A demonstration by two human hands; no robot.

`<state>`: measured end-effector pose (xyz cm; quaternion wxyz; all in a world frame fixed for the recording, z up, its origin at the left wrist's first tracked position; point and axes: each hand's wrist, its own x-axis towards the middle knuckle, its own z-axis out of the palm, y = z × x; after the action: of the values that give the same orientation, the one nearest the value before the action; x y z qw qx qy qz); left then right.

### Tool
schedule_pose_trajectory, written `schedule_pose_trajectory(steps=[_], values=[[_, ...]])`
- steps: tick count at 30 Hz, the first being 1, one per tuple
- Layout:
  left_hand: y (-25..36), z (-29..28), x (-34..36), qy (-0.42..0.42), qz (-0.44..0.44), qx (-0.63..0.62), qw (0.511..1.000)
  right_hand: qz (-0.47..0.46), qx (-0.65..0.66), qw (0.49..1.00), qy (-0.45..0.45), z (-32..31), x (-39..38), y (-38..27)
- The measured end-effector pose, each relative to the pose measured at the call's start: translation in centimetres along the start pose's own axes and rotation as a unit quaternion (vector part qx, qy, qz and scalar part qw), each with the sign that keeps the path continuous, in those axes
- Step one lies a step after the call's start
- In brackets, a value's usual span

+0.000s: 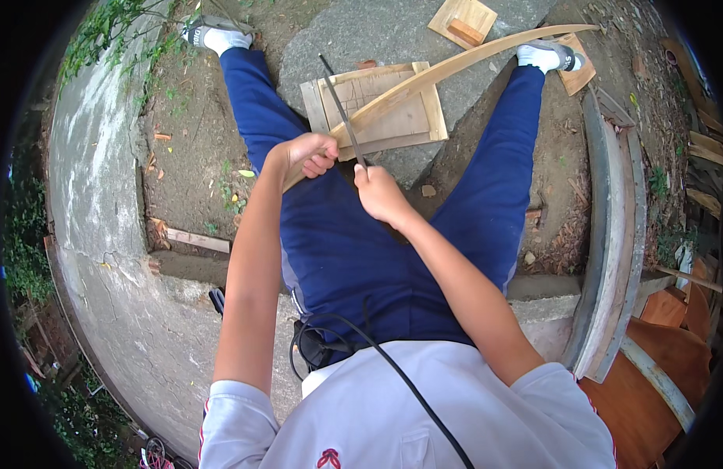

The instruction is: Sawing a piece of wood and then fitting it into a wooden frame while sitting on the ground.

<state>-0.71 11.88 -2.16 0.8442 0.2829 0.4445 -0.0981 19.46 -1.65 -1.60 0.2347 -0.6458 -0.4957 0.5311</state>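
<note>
My left hand point(309, 156) is closed around the near end of a long, pale, curved wooden strip point(432, 76). The strip runs forward and right across a framed wooden board point(377, 134), its far end by my right shoe. In my right hand point(381, 194) I grip a long, thin, dark rod-like tool point(339, 105). It lies crosswise against the strip, close to my left hand, and points forward and left. Whether it is a file or a narrow blade I cannot tell.
A flat grey stone slab point(330, 39) lies under the framed board. Beyond it is a small wooden board point(455, 13) with a block on it. Another piece of wood point(578, 76) is by my right shoe. Curved grey beams point(611, 258) stand at the right; a black cable point(408, 379) crosses my shirt.
</note>
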Motion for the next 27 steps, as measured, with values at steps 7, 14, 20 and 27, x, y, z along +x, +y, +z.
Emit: schedule_pose_trajectory(steps=[7, 14, 20, 27], values=[[0.0, 0.7, -0.4, 0.063, 0.025, 0.038, 0.997, 0.213, 0.353, 0.891, -0.19, -3.1, -1.1, -1.5], [0.1, 1.8, -1.1, 0.083, 0.038, 0.064, 0.994, 0.208, 0.433, 0.837, -0.263, -3.9, -0.5, 0.0], [0.2, 2.4, -1.2, 0.094, 0.052, 0.099, 0.989, 0.184, 0.498, 0.777, -0.338, -4.7, -0.1, 1.3], [0.1, 2.7, -1.2, 0.116, 0.076, 0.116, 0.983, 0.117, 0.511, 0.791, -0.316, -6.2, -0.6, -1.7]])
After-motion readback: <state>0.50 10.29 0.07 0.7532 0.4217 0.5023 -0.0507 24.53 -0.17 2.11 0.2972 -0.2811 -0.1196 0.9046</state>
